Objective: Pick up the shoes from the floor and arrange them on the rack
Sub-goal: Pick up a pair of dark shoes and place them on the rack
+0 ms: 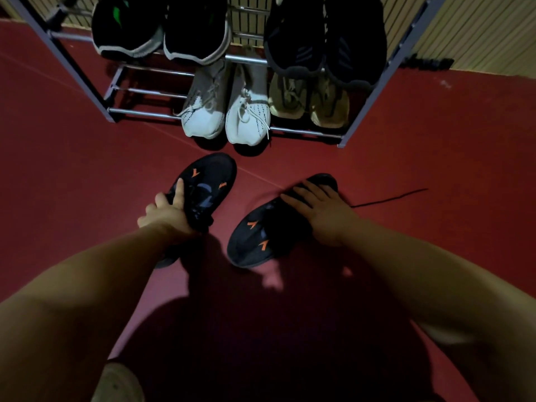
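Left hand: my left hand (169,211) grips the left black sneaker (213,181), the one with orange marks. One of my left fingers (179,189) lies straight on the upper and the others curl round its outer edge.
Left black sneaker: its toe points at the rack (87,68) and stops just short of the white toes. Its heel is under my forearm. I cannot tell whether it is off the floor (87,175).
Right hand: my right hand (322,214) lies over the heel end of the right black sneaker (258,239). My right fingers (295,195) are side by side across it and my thumb is hidden. I cannot tell whether I clasp it or only rest on it.
Right black sneaker: on the floor, with its toe turned back toward me, apart from its mate.
Lace: a black lace (388,197) trails rightward over the floor from beside my right hand.
Lower shelf: white sneakers (246,120) sit in the middle with their toes overhanging the front rail. Olive sneakers (327,107) are to their right, against the right post.
Open room: bare rails (145,91) run from the white pair to the left post.
Upper shelf: black sneakers with grey soles (197,33) are on the left and dark sneakers (353,42) on the right, with a narrow gap between the pairs.
Approach: open red floor lies between my hands and the rack's front edge.
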Motion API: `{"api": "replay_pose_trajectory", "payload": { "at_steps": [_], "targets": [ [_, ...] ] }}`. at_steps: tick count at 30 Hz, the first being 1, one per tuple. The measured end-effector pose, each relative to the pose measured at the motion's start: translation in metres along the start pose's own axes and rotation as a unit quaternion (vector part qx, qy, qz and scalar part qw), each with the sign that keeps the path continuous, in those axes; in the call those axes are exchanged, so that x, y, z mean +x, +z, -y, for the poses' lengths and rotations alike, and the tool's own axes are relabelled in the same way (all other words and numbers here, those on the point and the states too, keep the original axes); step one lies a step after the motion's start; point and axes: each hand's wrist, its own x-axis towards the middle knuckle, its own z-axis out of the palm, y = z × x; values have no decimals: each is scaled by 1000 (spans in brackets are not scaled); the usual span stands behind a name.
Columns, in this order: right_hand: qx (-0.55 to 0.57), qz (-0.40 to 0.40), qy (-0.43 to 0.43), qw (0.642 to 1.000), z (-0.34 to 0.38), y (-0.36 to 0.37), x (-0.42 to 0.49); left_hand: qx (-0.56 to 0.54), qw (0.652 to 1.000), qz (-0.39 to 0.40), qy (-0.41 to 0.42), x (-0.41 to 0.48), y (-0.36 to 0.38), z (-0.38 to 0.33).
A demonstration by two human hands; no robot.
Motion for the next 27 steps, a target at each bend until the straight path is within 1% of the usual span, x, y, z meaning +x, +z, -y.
{"api": "replay_pose_trajectory", "payload": {
  "at_steps": [10,14,16,17,19,21,22,23,24,25,27],
  "targets": [
    [-12,6,-14,1000,6,-9,10,-49,999,1,5,-5,-5,-3],
    [11,-2,-7,1000,6,-7,10,-112,993,-12,20,-5,-9,-3],
    [45,-15,10,999,6,-8,9,-130,989,-27,63,-6,-11,-7],
    [76,-35,19,996,5,-9,9,-128,987,-31,96,-7,-13,-10],
    [145,-108,26,983,2,-13,9,-119,978,-31,169,-11,-17,-20],
    [177,-200,39,963,-2,-18,10,-99,970,-32,222,-17,-23,-32],
    [189,-244,60,949,-5,-23,11,-85,965,-39,243,-20,-26,-38],
    [202,-260,92,940,-8,-31,11,-69,960,-50,267,-23,-30,-43],
    [212,-262,124,933,-12,-38,10,-54,951,-64,297,-26,-33,-48],
    [208,-247,143,936,-17,-44,10,-41,938,-80,335,-29,-37,-52],
    [199,-173,132,956,-29,-53,8,-16,895,-114,431,-36,-41,-62]
  ]
}}
